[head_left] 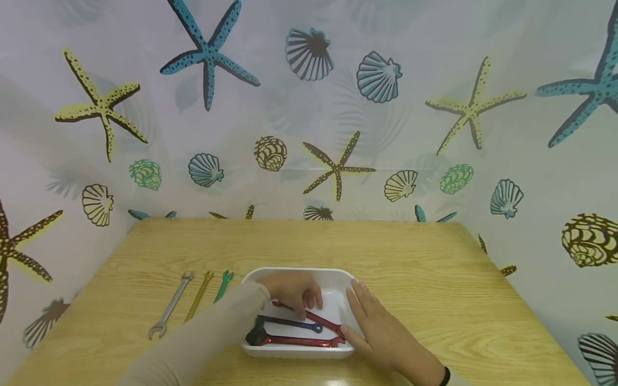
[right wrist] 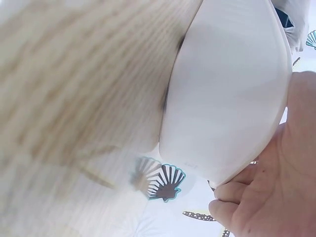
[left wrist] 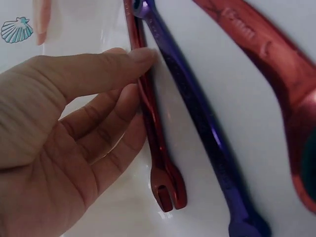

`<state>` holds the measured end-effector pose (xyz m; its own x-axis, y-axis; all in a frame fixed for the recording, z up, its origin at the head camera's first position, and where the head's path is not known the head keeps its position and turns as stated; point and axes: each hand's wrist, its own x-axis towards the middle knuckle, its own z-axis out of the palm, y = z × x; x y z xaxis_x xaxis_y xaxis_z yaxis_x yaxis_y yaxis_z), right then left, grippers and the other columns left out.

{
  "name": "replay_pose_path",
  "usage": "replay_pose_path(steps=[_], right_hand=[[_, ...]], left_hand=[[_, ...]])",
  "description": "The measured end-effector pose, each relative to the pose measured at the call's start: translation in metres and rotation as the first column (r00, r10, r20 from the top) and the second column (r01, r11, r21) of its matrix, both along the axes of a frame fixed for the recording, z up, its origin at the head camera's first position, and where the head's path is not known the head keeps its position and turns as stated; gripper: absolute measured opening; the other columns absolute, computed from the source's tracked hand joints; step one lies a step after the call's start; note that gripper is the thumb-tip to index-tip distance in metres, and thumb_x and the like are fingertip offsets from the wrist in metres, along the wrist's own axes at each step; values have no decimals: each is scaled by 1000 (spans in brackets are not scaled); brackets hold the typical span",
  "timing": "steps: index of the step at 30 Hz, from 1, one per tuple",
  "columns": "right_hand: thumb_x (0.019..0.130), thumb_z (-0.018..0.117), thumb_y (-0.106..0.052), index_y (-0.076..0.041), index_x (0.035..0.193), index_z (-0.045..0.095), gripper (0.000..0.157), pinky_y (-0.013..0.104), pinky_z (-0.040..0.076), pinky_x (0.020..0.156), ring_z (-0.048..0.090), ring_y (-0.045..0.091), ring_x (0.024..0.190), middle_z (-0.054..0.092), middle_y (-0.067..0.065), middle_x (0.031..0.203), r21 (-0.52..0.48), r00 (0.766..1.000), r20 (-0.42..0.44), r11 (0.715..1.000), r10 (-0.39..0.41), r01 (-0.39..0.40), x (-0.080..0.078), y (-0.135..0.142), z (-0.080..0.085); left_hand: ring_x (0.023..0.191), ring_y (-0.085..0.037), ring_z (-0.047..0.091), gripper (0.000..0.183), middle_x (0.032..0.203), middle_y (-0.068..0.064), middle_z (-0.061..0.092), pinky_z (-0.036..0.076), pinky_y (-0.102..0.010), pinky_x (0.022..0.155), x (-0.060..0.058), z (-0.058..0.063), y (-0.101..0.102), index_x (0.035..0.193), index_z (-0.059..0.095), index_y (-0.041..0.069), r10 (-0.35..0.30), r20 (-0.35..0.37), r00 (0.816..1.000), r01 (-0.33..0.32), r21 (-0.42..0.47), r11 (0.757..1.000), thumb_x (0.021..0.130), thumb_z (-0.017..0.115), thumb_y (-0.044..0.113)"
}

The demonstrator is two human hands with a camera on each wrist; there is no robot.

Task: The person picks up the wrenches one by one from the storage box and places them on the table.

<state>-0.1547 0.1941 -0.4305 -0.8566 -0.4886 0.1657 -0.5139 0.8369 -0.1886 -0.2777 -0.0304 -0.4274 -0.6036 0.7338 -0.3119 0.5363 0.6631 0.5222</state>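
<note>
My left hand (head_left: pixel 294 292) reaches into a white plastic tray (head_left: pixel 296 354) and pinches a slim red wrench (left wrist: pixel 150 108) between thumb and fingers. The open-ended jaw of that wrench shows low in the left wrist view. Alongside it in the tray lies a purple-blue wrench (head_left: pixel 289 323), and nearer the front a larger red wrench (head_left: pixel 304 341) with a dark patch at its left end. My right hand (head_left: pixel 381 335) holds the tray's right side, its thumb and fingertips over the rim; in the right wrist view the lower fingers (right wrist: pixel 232 192) bend at the tray's corner.
Left of the tray, a silver wrench (head_left: pixel 171 305), a gold wrench (head_left: pixel 199 296) and a green wrench (head_left: pixel 223 285) lie side by side on the wooden table (head_left: pixel 410 257). My left forearm overlaps the lower part of the green one. A shell-and-starfish curtain (head_left: pixel 309 107) surrounds the table.
</note>
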Motion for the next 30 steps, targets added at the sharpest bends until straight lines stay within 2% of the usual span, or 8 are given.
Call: replay_pose_path(steps=[8,19,25,30], right_hand=[[99,45,-44,4,145,34,68,48,31,109,23,37,142,22,22,155,0,1000,-26,1000,4,-4,1,-1,1],[99,44,-44,5,144,34,68,49,30,110,22,36,143,22,21,155,-17,1000,-20,1000,-2,1,2,-1,1],[100,42,-45,5,145,33,68,48,29,111,21,35,143,21,20,156,-15,1000,-14,1000,-7,6,3,-1,1],[100,43,-43,6,144,34,67,48,29,111,22,36,142,22,22,155,1,1000,-30,1000,1,-1,2,-1,1]], left_hand=[[71,-2,58,33,79,14,61,49,-20,61,5,-1,2,94,71,27,-79,-91,993,77,-23,997,72,80,3],[70,-3,56,35,77,13,59,47,-20,57,14,7,7,92,67,30,-158,-136,978,145,-104,984,73,76,2],[65,-5,52,36,75,10,57,44,-20,56,18,11,8,97,62,30,-189,-106,976,171,-159,972,76,74,4],[73,-5,54,36,81,11,59,46,-20,65,16,12,8,101,63,28,-212,-93,973,194,-171,966,76,76,5]])
